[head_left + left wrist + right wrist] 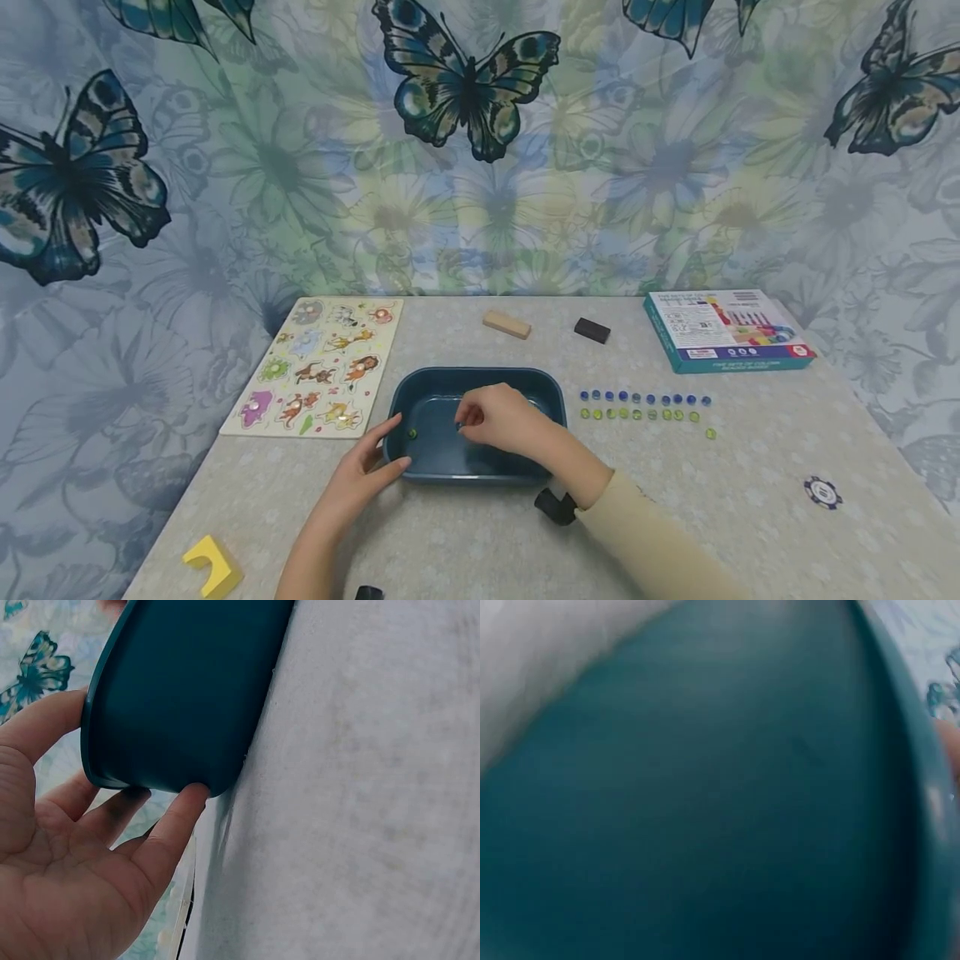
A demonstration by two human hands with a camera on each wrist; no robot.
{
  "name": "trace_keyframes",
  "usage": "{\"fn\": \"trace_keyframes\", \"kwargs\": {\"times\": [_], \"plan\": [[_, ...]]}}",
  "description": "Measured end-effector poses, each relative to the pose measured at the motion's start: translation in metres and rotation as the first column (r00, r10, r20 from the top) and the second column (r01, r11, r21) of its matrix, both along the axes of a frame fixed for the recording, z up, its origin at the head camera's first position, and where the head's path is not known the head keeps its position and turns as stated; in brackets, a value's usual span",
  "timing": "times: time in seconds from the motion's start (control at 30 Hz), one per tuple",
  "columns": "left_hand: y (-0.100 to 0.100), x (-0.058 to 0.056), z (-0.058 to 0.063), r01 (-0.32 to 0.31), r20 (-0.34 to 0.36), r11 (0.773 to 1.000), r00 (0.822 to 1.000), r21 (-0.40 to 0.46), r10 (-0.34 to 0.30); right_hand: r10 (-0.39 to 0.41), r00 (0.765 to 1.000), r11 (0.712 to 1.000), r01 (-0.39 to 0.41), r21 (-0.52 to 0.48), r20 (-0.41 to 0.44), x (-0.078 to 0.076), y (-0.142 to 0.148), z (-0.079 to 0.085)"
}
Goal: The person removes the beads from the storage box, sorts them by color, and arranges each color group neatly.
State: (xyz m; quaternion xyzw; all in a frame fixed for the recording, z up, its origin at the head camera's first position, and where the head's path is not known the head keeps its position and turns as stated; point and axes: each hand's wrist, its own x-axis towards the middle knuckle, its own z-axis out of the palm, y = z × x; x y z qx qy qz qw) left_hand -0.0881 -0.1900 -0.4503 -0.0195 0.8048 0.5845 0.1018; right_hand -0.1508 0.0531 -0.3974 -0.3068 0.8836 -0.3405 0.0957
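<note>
A dark blue rectangular dish [480, 479] stands in the middle of the table. My left hand [358, 467] holds its left end, thumb and fingers spread along the rim and outer wall. The left wrist view shows those fingertips against the dish wall [180, 690]. Over the inside of the dish, my right hand [498, 419] pinches a small blue glass bead [459, 427] between thumb and fingertips. A green glass bead [412, 433] lies in the dish near its left end. The right wrist view is blurred and filled mostly by the dish's inside [727, 787].
Right of the dish run a row of blue beads [636, 398] and a row of green beads [637, 414]. An animal puzzle board [315, 367], wooden block [507, 325], black block [592, 330], game box [727, 329], poker chip [822, 492] and yellow arch block [215, 567] lie around.
</note>
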Motion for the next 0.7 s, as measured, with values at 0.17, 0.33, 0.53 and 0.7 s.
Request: {"fn": "trace_keyframes", "kwargs": {"times": [0.17,0.33,0.53,0.7], "plan": [[0.002,-0.002,0.0,-0.007,0.004,1.0,1.0,-0.006,0.007,-0.103,0.994,0.994,0.103,-0.024,-0.033,-0.002,0.047,0.009],[0.003,-0.002,0.0,-0.006,0.029,1.0,1.0,-0.015,0.007,-0.261,0.965,0.965,0.262,0.002,-0.038,-0.01,0.115,0.007],[0.004,-0.002,-0.001,-0.009,0.038,1.0,0.999,-0.009,0.009,-0.416,0.909,0.906,0.415,0.086,-0.007,-0.014,0.213,0.001],[0.003,-0.003,-0.001,-0.014,0.032,1.0,0.999,-0.015,0.014,-0.537,0.843,0.827,0.527,0.194,0.001,-0.011,0.279,-0.003]]}}
